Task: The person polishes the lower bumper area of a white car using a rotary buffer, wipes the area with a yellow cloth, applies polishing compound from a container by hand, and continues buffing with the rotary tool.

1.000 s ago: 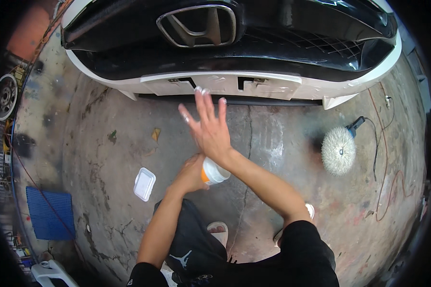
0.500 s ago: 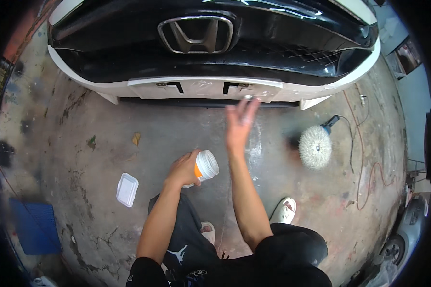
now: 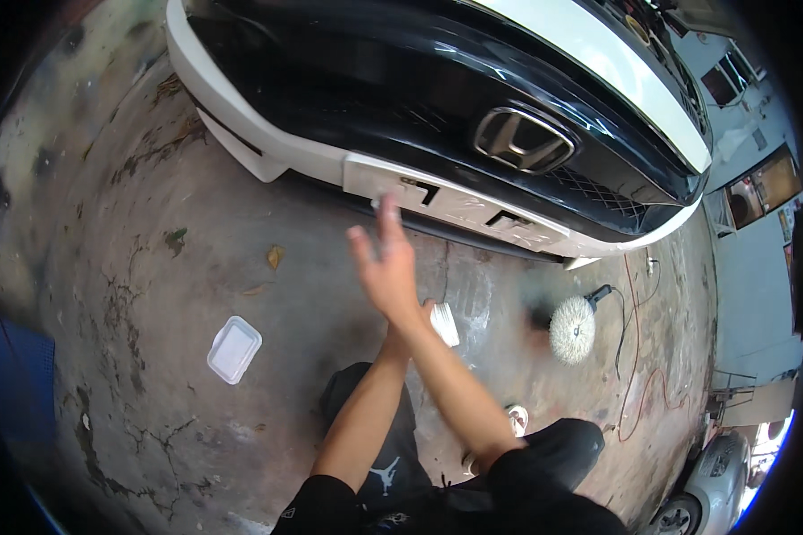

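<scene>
Right hand [image 3: 388,267] spread open, empty, near glossy bumper [image 3: 446,201]; left hand [image 3: 417,319], mostly hidden behind it, gripped white cylindrical container [image 3: 443,323].

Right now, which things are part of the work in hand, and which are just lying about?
In hand:
right hand, raised open toward the car bumper
left hand, holding a white container

Lying about:
white lid
polisher with woolly pad
red cable

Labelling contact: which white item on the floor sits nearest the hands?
The small white container held in the left hand, unlike the lid and polisher pad lying apart.
</scene>
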Motion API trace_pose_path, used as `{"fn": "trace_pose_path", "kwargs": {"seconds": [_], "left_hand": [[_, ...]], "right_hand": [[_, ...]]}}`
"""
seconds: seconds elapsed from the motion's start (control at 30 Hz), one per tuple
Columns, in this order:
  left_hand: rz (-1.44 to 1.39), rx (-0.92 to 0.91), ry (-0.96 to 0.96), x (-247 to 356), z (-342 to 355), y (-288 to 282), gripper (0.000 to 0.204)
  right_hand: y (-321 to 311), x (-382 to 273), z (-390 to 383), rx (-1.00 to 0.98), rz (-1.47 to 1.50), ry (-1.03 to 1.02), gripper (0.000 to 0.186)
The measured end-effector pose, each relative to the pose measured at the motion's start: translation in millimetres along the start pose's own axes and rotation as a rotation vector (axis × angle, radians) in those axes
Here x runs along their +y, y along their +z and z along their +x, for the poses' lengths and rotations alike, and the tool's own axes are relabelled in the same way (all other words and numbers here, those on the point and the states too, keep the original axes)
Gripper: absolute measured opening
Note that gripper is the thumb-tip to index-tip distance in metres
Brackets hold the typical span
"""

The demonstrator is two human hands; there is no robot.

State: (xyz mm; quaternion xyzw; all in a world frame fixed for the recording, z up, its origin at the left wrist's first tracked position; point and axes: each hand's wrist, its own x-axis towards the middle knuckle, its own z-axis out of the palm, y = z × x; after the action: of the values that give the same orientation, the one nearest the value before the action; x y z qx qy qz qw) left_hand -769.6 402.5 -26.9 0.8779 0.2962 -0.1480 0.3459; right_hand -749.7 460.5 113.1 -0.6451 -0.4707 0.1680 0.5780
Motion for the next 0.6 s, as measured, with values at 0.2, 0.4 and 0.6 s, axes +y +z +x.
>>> {"fn": "trace_pose_path", "kwargs": {"seconds": [0.2,0.4,0.6], "left_hand": [[-0.071,0.034,-0.06,-2,-21,-46,0.103],[-0.077,0.099,-0.069,7,5,-36,0.101],[-0.512,1.149,-0.541,-49,82,-9,0.082]], "right_hand": [[-21,45,38,-0.367,-1.594,-0.599,0.063],[-46,26,67,-0.472,-0.599,0.248,0.053],[-55,2,-13,0.169,-0.06,0.108,0.044]]}}
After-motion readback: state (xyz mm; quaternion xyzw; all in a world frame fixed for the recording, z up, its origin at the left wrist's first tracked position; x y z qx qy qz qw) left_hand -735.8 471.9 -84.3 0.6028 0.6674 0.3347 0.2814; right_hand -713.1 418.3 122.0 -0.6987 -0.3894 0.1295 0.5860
